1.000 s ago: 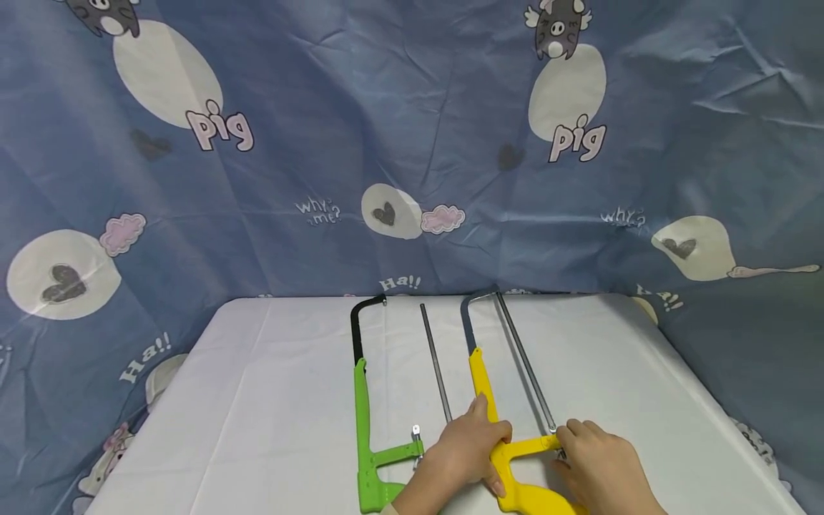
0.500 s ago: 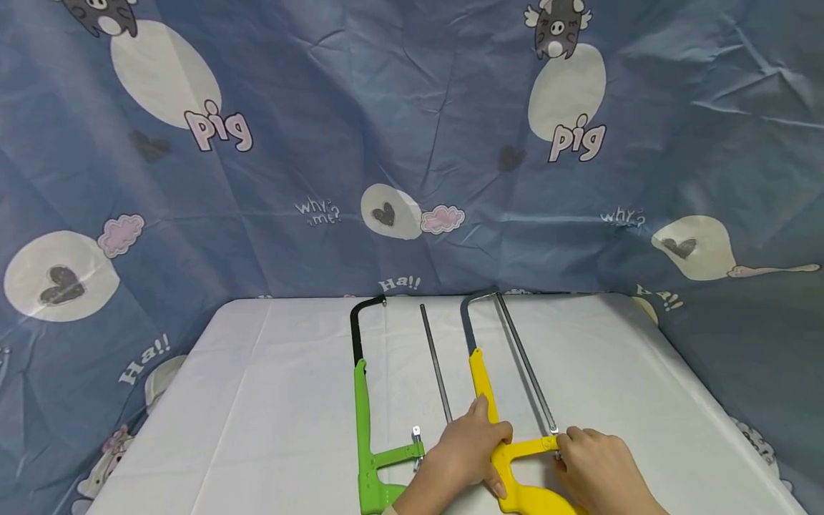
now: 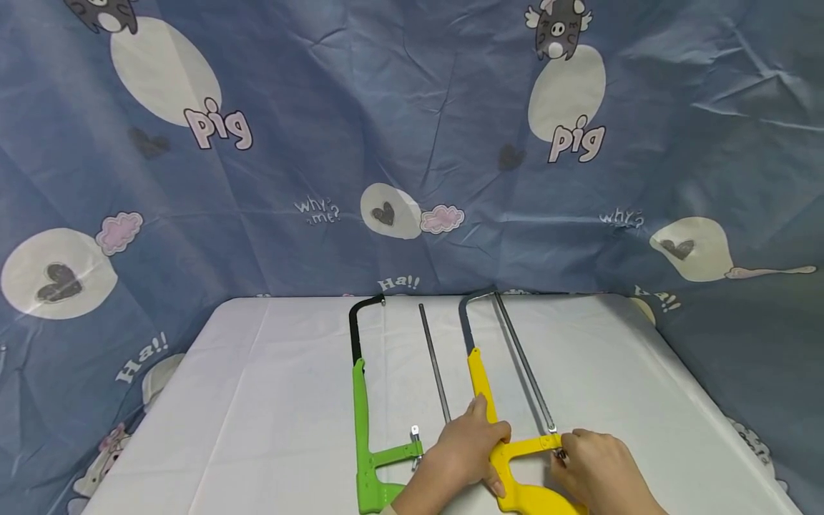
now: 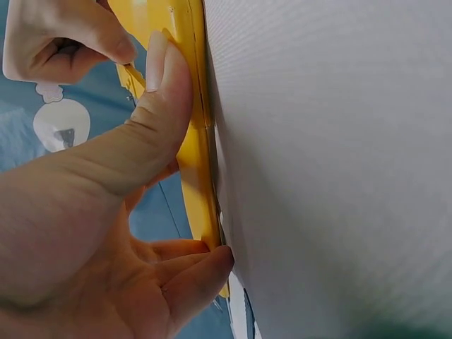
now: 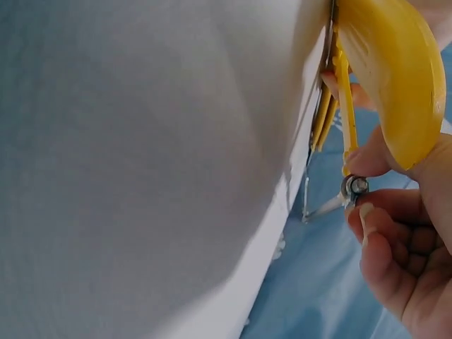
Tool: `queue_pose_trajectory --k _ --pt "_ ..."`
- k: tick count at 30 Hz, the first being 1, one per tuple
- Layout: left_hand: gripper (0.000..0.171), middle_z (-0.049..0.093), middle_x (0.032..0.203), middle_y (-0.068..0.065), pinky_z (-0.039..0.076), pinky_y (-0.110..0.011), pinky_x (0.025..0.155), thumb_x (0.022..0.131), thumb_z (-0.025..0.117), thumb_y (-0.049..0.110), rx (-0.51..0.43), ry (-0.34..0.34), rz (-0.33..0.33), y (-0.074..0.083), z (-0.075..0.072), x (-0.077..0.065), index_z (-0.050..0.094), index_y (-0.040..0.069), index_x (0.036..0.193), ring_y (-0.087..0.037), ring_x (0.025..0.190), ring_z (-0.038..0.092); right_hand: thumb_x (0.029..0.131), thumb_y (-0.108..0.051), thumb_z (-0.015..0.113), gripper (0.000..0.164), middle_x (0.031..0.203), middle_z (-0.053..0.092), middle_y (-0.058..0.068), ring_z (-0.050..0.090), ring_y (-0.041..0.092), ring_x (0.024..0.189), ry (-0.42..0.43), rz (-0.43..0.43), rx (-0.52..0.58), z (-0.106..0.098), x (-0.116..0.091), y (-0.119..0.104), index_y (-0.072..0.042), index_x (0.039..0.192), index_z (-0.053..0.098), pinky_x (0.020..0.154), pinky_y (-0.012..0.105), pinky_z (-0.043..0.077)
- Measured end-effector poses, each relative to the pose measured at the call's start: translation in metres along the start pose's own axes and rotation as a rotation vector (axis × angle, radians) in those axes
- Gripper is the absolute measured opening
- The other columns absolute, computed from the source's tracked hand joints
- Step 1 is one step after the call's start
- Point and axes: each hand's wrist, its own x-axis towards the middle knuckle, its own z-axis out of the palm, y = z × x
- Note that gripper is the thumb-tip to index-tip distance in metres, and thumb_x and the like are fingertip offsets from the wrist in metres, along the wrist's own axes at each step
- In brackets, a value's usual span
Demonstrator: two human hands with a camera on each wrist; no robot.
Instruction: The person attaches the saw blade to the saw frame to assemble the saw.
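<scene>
A yellow-handled hacksaw (image 3: 478,375) lies on the white table, its grey blade (image 3: 524,357) running between the frame's far tip and the yellow near arm. My left hand (image 3: 465,450) grips the yellow frame, thumb on one side and fingertips on the other, as the left wrist view shows. At the end of the near arm, my right hand (image 3: 601,461) pinches the metal tension nut (image 5: 359,185) between thumb and index finger. The fingers partly hide the nut. The yellow handle (image 5: 406,78) curves close to the right thumb in the right wrist view.
Left of the yellow saw lies a green hacksaw (image 3: 363,408) with no blade across its frame. A loose blade (image 3: 435,361) lies between the two saws, its near end hidden by my left hand. A blue printed cloth (image 3: 412,143) hangs behind the table.
My right hand's fingers have shifted and turned slightly around the nut at the arm's end. The left hand and both saws stay in place; the head view drifts a little.
</scene>
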Motion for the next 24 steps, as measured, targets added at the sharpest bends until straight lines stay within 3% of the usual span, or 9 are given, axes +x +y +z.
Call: queue_pose_trajectory --k 5,8,11,18,24 --pt "0.066 0.045 0.14 -0.014 0.057 -0.031 0.081 0.05 0.09 0.05 -0.007 -0.014 -0.002 0.0008 -0.0015 -0.0009 0.067 0.035 0.11 -0.019 0.109 0.057 0.075 -0.022 0.079 0.028 0.051 0.04 -0.009 0.032 0.006 0.046 -0.027 0.098 0.145 0.0009 0.0016 0.002 -0.02 0.058 0.058 0.046 0.019 0.029" --pt "0.067 0.046 0.139 -0.014 0.057 -0.03 0.081 0.05 0.09 0.051 -0.013 -0.014 0.004 0.0003 -0.0023 -0.0011 0.067 0.035 0.111 -0.018 0.108 0.056 0.075 -0.019 0.076 0.035 0.048 0.032 -0.009 0.025 0.005 0.045 -0.037 0.161 0.235 0.0016 0.0028 0.003 -0.02 0.052 0.05 0.044 0.018 0.023" --pt "0.068 0.047 0.133 -0.012 0.055 -0.028 0.078 0.05 0.09 0.051 -0.022 -0.012 0.006 -0.0006 -0.0023 -0.0007 0.067 0.034 0.111 -0.014 0.096 0.052 0.074 -0.016 0.076 0.039 0.047 0.028 -0.01 0.021 0.004 0.044 -0.028 0.202 0.306 0.0029 0.0038 0.0043 -0.019 0.049 0.046 0.044 0.016 0.019" --pt "0.067 0.045 0.142 -0.016 0.057 -0.032 0.086 0.049 0.092 0.049 -0.051 -0.004 -0.004 -0.0005 -0.002 -0.0013 0.068 0.034 0.11 -0.021 0.106 0.059 0.075 -0.015 0.076 0.025 0.048 0.055 -0.007 0.035 0.007 0.042 -0.076 0.358 0.492 0.0037 0.0048 0.0056 -0.015 0.054 0.062 0.043 0.019 0.033" --pt "0.066 0.046 0.139 -0.016 0.054 -0.026 0.075 0.05 0.092 0.048 -0.071 -0.003 0.006 -0.0016 -0.0025 -0.0023 0.067 0.032 0.109 -0.016 0.091 0.056 0.075 -0.014 0.075 0.021 0.049 0.055 -0.001 0.039 0.009 0.042 -0.086 0.433 0.63 0.0047 0.0041 0.0096 -0.01 0.058 0.064 0.041 0.02 0.034"
